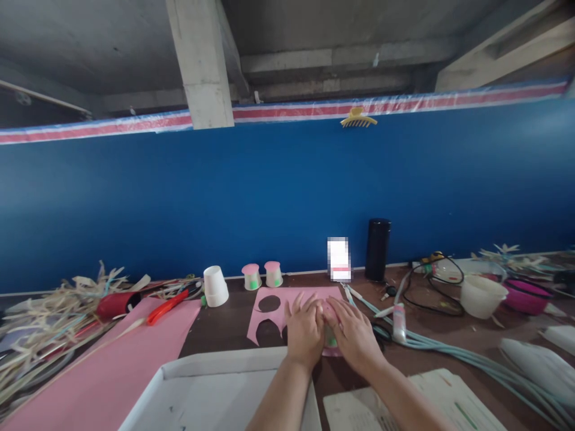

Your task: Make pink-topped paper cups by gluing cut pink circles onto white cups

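Note:
Between my hands stands an upturned white paper cup (330,340) with a green patch on its side and a pink paper disc (329,309) on top. My left hand (305,329) is at the cup's left, fingers stretched and spread over the pink sheet, its thumb side against the cup. My right hand (354,332) curves over the disc and the cup's right side, fingers close together. Both hands partly hide the cup. Under and beside them lies a pink sheet (294,294) with round cut-outs.
Two pink-topped cups (274,275) and a plain white cup stack (216,286) stand behind. In front is a white shallow box (215,359). Red-handled scissors (166,308) lie on pink paper at left. Right are a black cylinder (378,250), pale blue cords (453,351) and a white bowl (482,296).

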Motion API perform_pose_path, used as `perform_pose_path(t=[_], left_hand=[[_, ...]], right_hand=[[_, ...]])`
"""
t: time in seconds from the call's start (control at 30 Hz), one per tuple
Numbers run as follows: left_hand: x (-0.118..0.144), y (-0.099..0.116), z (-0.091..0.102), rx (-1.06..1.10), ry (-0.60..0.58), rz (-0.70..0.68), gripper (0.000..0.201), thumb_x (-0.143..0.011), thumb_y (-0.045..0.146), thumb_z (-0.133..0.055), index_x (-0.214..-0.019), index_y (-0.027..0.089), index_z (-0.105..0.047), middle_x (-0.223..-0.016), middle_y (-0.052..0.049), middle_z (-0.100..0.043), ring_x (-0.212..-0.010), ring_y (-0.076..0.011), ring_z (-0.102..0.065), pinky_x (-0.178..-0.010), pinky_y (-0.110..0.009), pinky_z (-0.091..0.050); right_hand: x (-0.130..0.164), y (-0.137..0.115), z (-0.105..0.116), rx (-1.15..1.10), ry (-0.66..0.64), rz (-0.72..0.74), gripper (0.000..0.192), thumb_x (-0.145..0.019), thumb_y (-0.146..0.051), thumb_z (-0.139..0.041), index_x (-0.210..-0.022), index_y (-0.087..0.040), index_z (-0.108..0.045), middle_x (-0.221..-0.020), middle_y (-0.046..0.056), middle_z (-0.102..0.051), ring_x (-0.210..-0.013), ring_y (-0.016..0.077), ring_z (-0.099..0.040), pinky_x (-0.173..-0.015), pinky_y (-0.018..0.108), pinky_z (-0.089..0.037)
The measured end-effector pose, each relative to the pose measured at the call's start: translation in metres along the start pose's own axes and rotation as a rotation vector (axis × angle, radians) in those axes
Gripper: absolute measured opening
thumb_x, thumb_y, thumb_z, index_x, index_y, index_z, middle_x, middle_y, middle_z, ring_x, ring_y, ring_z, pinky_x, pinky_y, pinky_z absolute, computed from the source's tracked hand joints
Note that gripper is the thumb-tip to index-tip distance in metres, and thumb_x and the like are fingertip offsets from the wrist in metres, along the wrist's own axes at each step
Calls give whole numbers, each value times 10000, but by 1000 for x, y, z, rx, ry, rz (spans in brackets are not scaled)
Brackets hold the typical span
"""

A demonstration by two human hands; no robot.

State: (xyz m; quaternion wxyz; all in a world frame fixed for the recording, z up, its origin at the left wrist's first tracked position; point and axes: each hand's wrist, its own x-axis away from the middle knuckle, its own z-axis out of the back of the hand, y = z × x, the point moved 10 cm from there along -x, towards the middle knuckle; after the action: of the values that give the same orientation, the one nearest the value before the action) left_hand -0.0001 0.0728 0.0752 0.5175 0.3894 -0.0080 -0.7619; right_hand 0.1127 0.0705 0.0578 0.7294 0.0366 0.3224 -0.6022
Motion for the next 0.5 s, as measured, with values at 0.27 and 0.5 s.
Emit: perform_pose_path(t=[0.27, 0.5], left_hand=[[1, -1, 1, 7, 6, 10, 412, -934, 281, -283, -1285, 273, -498, -1315, -24, -541, -1300, -244, -352, -1089, -551, -196], [2, 2, 0, 3, -35, 6, 425, -934, 297, -276, -1301, 269, -490, -1331, -22, -526, -1311, -255, -329, -1100, -559, -149]], right_hand=[[0, 6, -2, -42, 37, 23, 504, -929, -459, -317, -1364, -221, -408, -1309, 80, -541, -1229, 238, -449, -1006, 438, -357], [2, 12, 0, -72, 51, 34, 511, -931, -441, -320, -1395, -229, -353, -1348, 79, -505, -1243, 251, -438, -989, 448, -381]])
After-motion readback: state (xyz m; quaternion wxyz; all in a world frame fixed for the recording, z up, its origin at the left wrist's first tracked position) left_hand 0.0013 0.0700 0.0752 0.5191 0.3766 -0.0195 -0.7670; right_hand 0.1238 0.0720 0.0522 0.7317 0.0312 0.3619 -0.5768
